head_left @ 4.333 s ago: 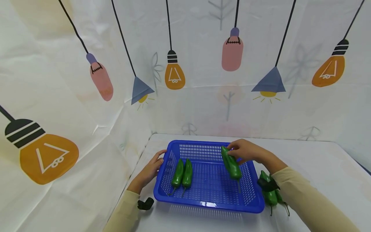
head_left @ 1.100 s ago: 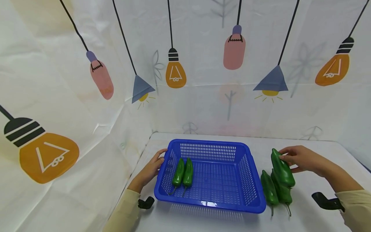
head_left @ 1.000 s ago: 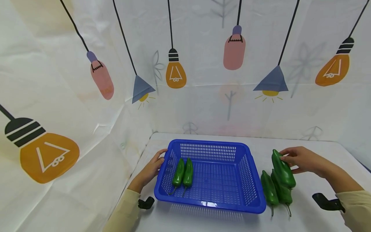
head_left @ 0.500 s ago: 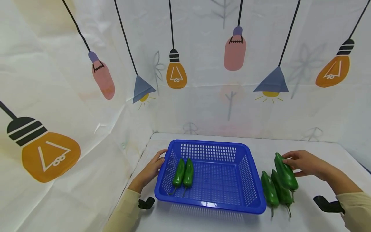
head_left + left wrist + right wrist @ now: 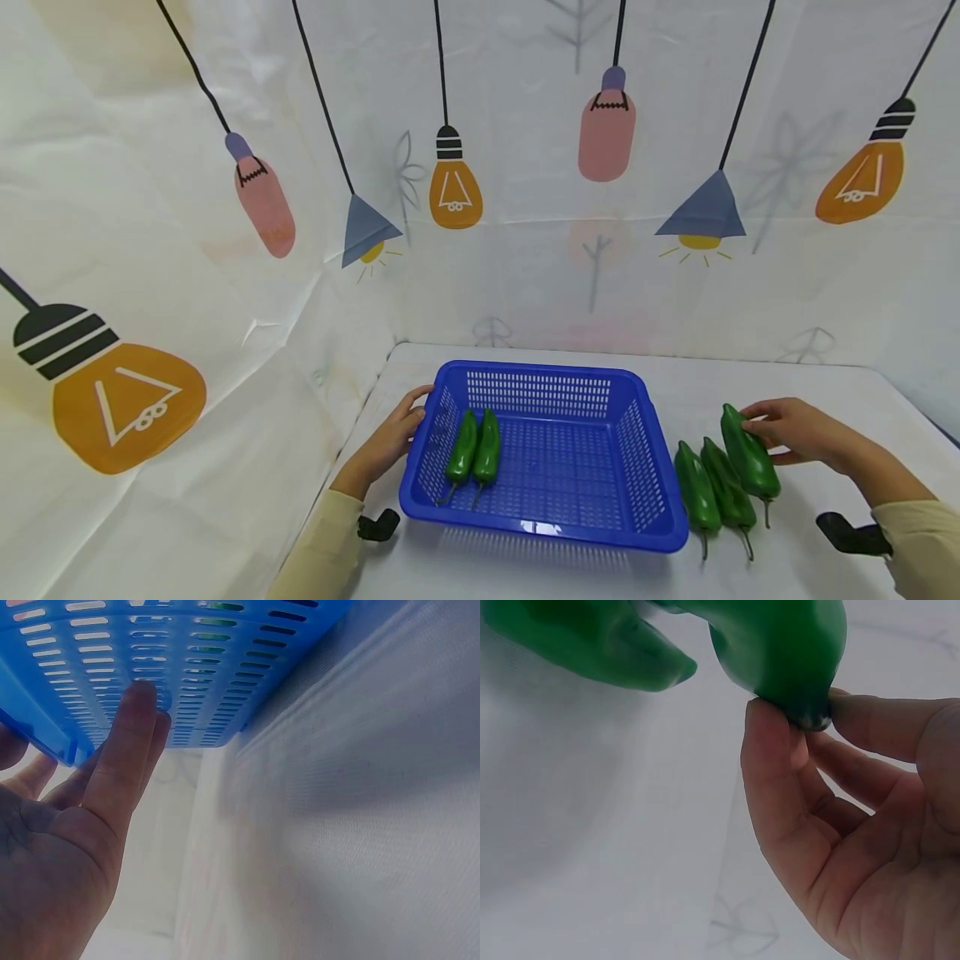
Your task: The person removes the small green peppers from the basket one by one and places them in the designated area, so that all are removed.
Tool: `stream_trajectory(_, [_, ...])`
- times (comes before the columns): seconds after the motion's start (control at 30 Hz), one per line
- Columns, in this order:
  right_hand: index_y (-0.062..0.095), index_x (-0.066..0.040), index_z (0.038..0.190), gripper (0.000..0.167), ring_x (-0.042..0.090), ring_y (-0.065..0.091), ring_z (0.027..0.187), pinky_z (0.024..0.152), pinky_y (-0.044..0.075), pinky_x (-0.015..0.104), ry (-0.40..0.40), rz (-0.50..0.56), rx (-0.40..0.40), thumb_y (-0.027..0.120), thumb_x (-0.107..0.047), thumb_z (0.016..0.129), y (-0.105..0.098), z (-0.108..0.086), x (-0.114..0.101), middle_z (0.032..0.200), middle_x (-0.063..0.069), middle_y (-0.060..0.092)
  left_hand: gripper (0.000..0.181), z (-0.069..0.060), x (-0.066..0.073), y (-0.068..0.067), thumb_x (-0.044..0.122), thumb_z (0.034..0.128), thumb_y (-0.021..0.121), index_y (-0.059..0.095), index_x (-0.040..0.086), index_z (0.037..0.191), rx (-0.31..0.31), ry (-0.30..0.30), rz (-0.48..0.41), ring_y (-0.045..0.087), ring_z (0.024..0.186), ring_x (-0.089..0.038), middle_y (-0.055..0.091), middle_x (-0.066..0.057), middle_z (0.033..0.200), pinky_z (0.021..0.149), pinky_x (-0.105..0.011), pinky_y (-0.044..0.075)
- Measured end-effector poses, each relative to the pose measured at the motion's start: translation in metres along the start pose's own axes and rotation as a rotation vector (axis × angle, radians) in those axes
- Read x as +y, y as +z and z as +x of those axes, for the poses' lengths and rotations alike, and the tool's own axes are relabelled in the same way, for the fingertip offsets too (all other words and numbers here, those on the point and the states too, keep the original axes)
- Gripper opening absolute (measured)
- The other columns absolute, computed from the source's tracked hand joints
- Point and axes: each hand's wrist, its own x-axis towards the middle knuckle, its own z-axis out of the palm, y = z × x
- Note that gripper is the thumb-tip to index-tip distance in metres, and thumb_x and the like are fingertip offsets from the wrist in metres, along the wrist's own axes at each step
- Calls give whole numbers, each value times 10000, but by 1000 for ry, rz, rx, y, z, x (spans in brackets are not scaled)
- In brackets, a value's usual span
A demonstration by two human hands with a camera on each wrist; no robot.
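My right hand (image 5: 797,429) pinches a green pepper (image 5: 750,458) near its pointed tip, between thumb and fingers. In the right wrist view, that pepper (image 5: 787,645) hangs from the fingertips. Just left of it, a pepper (image 5: 727,487) and another pepper (image 5: 696,487) lie side by side on the table. My left hand (image 5: 390,442) touches the left side of a blue plastic basket (image 5: 543,535), its fingers fairly straight against the slotted wall (image 5: 90,649). Inside the basket, a pepper (image 5: 462,450) and a second pepper (image 5: 487,450) lie together at the left.
The white table (image 5: 817,392) reaches back to a white cloth backdrop (image 5: 525,275) with printed lamps and bulbs. A similar wrinkled cloth (image 5: 247,400) stands close on the left. The basket's right rim is beside the loose peppers.
My right hand earlier held a pepper over the basket's right side, then carried it right, outside the basket. In the last second it moved right and lower, beside the two peppers. The left hand stayed.
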Motion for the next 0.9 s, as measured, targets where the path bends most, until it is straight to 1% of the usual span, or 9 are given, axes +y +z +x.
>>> stream_trajectory(0.27, [417,244,1316,488,253,661,952,791,585,459,16,6,-14,545,-144,1047,4,2,10,1059,120,683,496,-1,-1,-1,316,1123,318,223,183,1591,-4,-3,-2,603,1179,-338,554,-218,1362,975,-500,489])
stream_trajectory(0.53, [431,240,1308,474,235,649,942,775,588,439,30,-1,-20,532,-144,1050,4,3,19,1095,194,664,488,-1,0,0,302,1124,315,227,183,1589,0,0,3,600,1185,-343,558,-213,1355,986,-518,482])
stream_trajectory(0.8, [436,242,1300,460,207,632,900,753,588,423,50,-18,-19,529,-126,1040,6,6,30,1037,113,670,483,-2,1,0,294,1125,311,230,183,1588,4,0,0,606,1174,-341,566,-209,1337,986,-518,483])
stream_trajectory(0.9, [441,243,1295,458,217,631,909,755,587,426,65,-19,-21,530,-125,1037,7,7,38,1039,120,666,482,-2,2,0,305,1125,311,231,193,1588,0,1,-4,602,1182,-340,559,-209,1357,992,-520,477])
